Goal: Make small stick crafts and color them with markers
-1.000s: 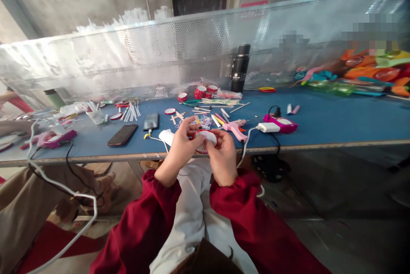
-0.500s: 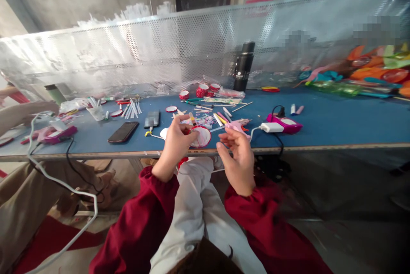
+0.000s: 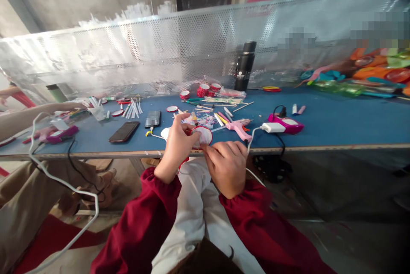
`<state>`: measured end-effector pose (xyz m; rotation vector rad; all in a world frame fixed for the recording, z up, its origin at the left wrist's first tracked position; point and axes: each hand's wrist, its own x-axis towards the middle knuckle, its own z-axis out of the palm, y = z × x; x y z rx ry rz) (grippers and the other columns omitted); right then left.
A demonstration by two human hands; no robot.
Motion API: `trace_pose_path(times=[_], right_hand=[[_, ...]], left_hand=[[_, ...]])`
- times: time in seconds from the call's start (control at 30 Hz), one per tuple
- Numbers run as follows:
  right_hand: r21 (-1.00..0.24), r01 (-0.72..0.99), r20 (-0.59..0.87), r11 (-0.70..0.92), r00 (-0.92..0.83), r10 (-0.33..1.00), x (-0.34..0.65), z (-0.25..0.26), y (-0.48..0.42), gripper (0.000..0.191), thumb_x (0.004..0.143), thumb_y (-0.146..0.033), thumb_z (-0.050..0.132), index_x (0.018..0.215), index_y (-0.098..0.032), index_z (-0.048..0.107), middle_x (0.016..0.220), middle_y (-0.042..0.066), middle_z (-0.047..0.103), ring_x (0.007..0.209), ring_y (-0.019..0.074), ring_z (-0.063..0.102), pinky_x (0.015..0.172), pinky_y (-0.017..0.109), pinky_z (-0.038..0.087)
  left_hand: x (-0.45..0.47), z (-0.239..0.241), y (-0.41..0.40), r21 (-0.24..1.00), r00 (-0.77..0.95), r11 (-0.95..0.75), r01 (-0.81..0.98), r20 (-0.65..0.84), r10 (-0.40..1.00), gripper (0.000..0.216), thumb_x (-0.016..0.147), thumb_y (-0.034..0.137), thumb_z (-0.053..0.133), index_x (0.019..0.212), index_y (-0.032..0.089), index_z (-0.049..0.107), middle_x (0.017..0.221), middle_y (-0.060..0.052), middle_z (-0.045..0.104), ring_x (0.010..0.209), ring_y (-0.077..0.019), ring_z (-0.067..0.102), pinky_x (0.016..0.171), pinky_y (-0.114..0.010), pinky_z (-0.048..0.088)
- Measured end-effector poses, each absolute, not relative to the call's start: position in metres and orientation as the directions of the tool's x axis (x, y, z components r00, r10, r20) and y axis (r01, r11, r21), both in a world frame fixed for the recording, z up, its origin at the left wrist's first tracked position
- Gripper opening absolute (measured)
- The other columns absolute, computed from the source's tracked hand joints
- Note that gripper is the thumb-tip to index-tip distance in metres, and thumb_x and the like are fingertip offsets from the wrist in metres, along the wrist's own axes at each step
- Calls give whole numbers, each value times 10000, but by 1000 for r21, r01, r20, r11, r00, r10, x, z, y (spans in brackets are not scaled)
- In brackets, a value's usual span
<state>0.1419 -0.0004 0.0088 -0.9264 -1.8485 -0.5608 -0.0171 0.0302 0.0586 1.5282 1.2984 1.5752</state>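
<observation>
My left hand (image 3: 177,145) is closed on a small round disc (image 3: 203,136), white with a red rim, held just above the near edge of the blue table (image 3: 336,124). My right hand (image 3: 226,163) sits right beside it, fingers curled, its fingertips touching the disc's lower edge. A red strip hangs below the left hand. Both forearms wear dark red sleeves.
A pink glue gun (image 3: 238,128), coloured sticks, red tape rolls (image 3: 202,91) and a black flask (image 3: 244,66) lie behind the hands. Two phones (image 3: 124,131) rest to the left, a white charger (image 3: 273,127) to the right. Another person's arm (image 3: 35,111) reaches over the table at far left.
My right hand left the disc, opened out to the right, then came back to it with fingers curled. The left hand kept hold throughout. The other person's arm stretched further over the table.
</observation>
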Motion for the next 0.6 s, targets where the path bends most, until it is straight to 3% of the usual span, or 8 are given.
trace_pose_path(times=[0.17,0.3,0.6], right_hand=[[62,819,886,570,-308,347,143,8,2,165,983,-158,694,846,-239,736,783,10,676,797,192,498,846,402,300],[51,801,848,596,-350,398,144,11,6,204,976,-128,666,799,-218,710,797,19,678,807,196,523,886,415,306],[-290,589,765,754,-331,553,152,20,17,189,931,-95,703,798,-226,734,836,0,730,837,177,665,843,351,402]], left_hand=[[-18,59,30,906,-166,-361,222,399,902,638,712,131,748,1319,184,559,778,41,669,650,-123,600,659,-254,443],[-18,58,30,886,-140,-378,269,425,895,632,727,115,732,1330,188,560,799,34,681,653,-120,592,658,-254,442],[-16,62,25,840,-85,-407,359,464,882,644,731,84,712,1347,192,558,799,40,690,670,-115,598,674,-249,435]])
